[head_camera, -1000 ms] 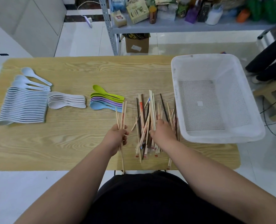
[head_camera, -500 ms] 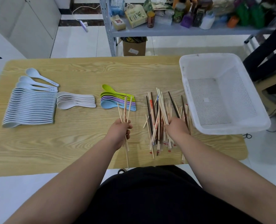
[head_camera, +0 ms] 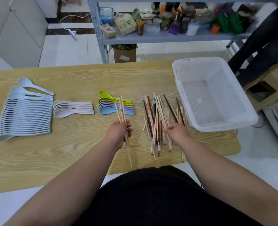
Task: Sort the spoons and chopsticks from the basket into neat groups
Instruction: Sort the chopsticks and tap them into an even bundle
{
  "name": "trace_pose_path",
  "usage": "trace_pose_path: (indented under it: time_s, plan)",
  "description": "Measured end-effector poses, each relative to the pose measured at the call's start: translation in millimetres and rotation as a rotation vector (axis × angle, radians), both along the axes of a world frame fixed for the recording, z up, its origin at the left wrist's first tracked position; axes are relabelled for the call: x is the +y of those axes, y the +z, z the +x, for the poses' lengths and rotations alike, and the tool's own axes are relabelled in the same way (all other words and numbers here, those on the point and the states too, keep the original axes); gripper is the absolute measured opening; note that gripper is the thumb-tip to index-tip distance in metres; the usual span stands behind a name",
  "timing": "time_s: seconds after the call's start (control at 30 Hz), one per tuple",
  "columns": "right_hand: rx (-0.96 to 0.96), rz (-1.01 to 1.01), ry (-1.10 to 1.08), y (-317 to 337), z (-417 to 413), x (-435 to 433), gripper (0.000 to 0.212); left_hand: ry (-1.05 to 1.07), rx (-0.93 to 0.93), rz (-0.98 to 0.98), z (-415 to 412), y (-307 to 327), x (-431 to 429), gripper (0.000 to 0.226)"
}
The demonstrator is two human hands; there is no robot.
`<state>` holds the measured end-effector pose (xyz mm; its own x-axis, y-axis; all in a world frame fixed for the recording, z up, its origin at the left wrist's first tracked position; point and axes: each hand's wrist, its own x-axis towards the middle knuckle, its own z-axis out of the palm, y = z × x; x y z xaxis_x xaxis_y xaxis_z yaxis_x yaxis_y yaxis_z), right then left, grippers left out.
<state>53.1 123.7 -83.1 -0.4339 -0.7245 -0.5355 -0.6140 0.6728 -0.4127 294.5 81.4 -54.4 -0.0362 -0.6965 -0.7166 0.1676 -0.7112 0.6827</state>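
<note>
My left hand (head_camera: 118, 132) grips a small bundle of light wooden chopsticks (head_camera: 121, 108), their tips reaching up over the coloured spoons (head_camera: 114, 105). My right hand (head_camera: 178, 132) lies on the loose pile of mixed chopsticks (head_camera: 159, 121), fingers curled at some light sticks; whether it grips one is hidden. A long row of pale blue spoons (head_camera: 24, 118) lies at the left, with a short stack of white spoons (head_camera: 73, 107) beside it. The white basket (head_camera: 214, 93) stands at the right with nothing inside.
The wooden table (head_camera: 79, 144) has its front edge close to my body. Behind it stands a metal shelf (head_camera: 151, 35) crowded with goods, a cardboard box (head_camera: 124, 53) below it. A person's dark legs (head_camera: 257, 46) and a carton are at the right.
My left hand has lifted its bundle slightly and stays beside the pile. My right hand has slid down towards the near right part of the pile. The camera has shifted a little.
</note>
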Motion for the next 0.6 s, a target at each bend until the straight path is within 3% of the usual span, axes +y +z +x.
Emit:
trace_pose_path:
  time_s: [0.2,0.33,0.6]
  plan:
    - [0.08,-0.06,-0.015,-3,5,5,0.015,0.001,0.059,0.014,8,-3,2,0.021]
    - [0.166,-0.121,0.025,-6,-2,-1,0.028,-0.031,0.105,0.098,2,-10,4,0.021]
    - [0.129,-0.021,0.133,-13,-23,-37,0.025,-0.218,0.193,0.224,-29,-21,35,0.021]
